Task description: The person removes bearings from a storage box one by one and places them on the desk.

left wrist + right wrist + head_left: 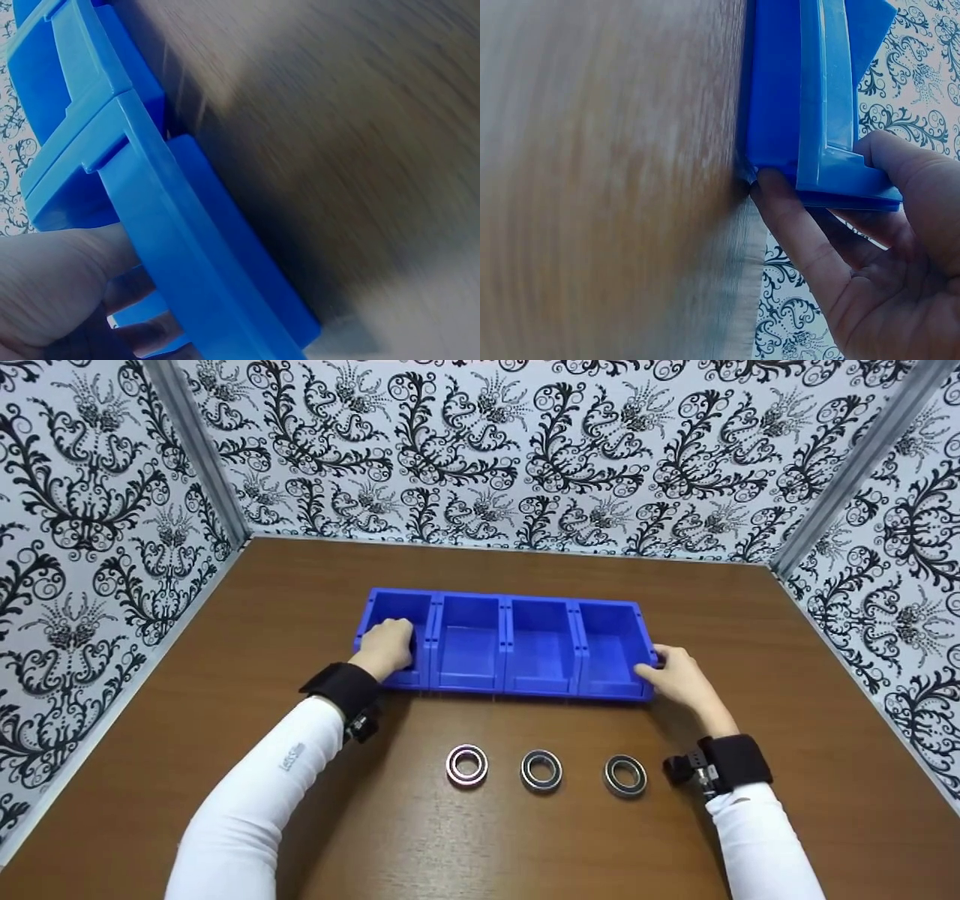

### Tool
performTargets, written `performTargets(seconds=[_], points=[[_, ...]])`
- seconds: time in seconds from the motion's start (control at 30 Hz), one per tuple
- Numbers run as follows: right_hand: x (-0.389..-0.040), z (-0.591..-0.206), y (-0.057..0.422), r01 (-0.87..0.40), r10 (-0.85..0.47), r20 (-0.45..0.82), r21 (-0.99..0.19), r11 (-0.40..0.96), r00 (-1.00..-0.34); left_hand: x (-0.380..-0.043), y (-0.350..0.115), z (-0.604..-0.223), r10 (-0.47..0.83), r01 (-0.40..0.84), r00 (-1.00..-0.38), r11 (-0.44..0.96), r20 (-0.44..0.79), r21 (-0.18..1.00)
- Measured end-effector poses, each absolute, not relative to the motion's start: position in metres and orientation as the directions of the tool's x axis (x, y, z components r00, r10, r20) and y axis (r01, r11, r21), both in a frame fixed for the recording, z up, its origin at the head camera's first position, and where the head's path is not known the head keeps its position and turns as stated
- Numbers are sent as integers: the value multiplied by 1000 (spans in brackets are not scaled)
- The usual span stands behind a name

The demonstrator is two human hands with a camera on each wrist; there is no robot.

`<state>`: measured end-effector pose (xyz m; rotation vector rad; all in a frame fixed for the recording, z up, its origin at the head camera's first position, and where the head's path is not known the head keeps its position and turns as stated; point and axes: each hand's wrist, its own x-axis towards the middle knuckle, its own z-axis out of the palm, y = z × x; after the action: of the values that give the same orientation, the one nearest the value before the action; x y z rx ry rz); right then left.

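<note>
A blue bin row (pixel 469 645) of several joined compartments stands on the table. My left hand (pixel 386 649) reaches into its leftmost compartment. In the left wrist view the thumb and bent fingers (pixel 154 330) go behind the front wall, which hides the fingertips; I cannot tell whether they hold something. At the opposite end my right hand (pixel 679 679) grips the end wall of the rightmost compartment. Its thumb (pixel 889 154) is over the rim, with the other fingers outside and one fingertip low beside the tabletop. Three ring bearings lie in front of the bins: a pinkish one (pixel 449 766) and two grey ones (pixel 525 774) (pixel 609 777).
The brown tabletop (pixel 480 840) extends around the bins and bearings. Patterned panels (pixel 495 450) enclose it at the back and both sides, with metal posts (pixel 199 450) at the rear corners. Each wrist carries a strapped camera, the right one (pixel 690 769) near the rightmost bearing.
</note>
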<state>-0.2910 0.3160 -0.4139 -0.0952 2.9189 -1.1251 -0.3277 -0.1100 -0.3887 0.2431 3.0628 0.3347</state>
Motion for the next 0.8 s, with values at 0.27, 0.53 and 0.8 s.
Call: performTargets(seconds=[0.27, 0.53, 0.8], points=[[-291, -412, 315, -43, -55, 2, -659, 751, -998, -326, -112, -385, 161, 150, -987, 958, -25, 245], [-291, -411, 315, -47, -57, 5, -635, 771, -998, -323, -111, -378, 169, 155, -985, 952, -30, 264], [-291, -412, 316, -43, -61, -6, -637, 770, -998, -320, -111, -373, 201, 191, -980, 944, -10, 269]])
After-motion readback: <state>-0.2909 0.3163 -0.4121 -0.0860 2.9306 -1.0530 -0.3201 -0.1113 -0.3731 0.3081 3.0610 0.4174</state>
